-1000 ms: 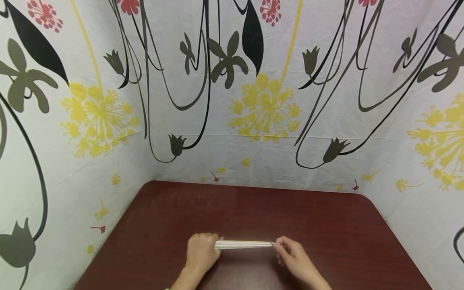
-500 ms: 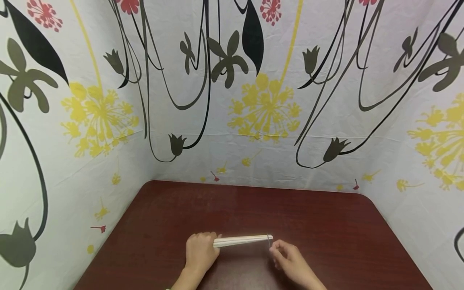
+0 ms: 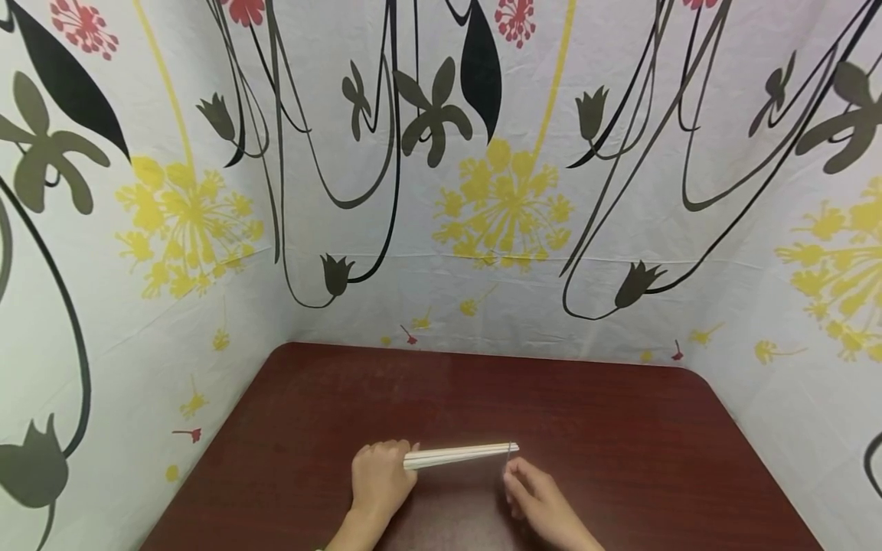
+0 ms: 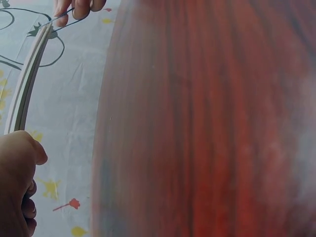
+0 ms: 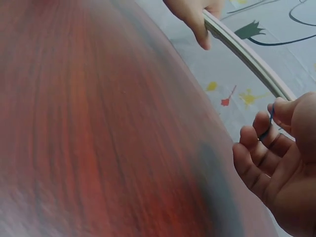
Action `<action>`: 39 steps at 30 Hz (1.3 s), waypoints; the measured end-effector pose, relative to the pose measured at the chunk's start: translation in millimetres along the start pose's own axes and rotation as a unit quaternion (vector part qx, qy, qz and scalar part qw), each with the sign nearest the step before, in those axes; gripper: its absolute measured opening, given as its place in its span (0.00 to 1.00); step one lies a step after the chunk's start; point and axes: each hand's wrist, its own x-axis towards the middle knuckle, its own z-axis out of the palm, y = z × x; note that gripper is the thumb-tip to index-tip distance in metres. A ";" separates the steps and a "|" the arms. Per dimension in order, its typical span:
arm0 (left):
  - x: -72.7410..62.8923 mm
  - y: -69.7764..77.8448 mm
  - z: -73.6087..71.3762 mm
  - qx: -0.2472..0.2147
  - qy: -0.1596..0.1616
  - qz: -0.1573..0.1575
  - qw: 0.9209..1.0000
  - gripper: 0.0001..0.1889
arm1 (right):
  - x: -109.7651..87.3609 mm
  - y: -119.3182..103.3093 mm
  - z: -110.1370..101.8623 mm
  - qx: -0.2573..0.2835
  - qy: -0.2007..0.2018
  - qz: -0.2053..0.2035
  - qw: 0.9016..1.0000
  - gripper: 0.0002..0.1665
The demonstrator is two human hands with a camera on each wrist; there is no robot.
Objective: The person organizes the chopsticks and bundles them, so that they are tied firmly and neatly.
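A slim bundle of pale chopsticks [image 3: 458, 456] points rightward in the head view, its far end tilted slightly up. My left hand [image 3: 382, 478] grips the other end, fingers curled round it. Near the far tips a thin blue rubber band [image 4: 74, 22] loops round the chopsticks and stretches out to my right hand [image 3: 544, 501]. In the right wrist view, the thumb and fingers of that hand hold the band [image 5: 272, 116] just beside the tips, with the other fingers loosely bent. The left palm hides the gripped end.
Both hands are over the near part of a dark red-brown wooden table [image 3: 413, 398] with rounded far corners. White cloth [image 3: 441, 306] printed with flowers and stems surrounds the back and sides.
My right hand has moved left and slightly down from the chopstick tips, pulling the rubber band out from them. The tips have risen a little; the left hand has barely shifted.
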 end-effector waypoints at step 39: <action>8.7 -10.3 -5.6 -0.022 0.014 -0.021 0.999 0.14 | 1.7 -3.6 23.7 -0.024 0.074 0.010 0.997 0.06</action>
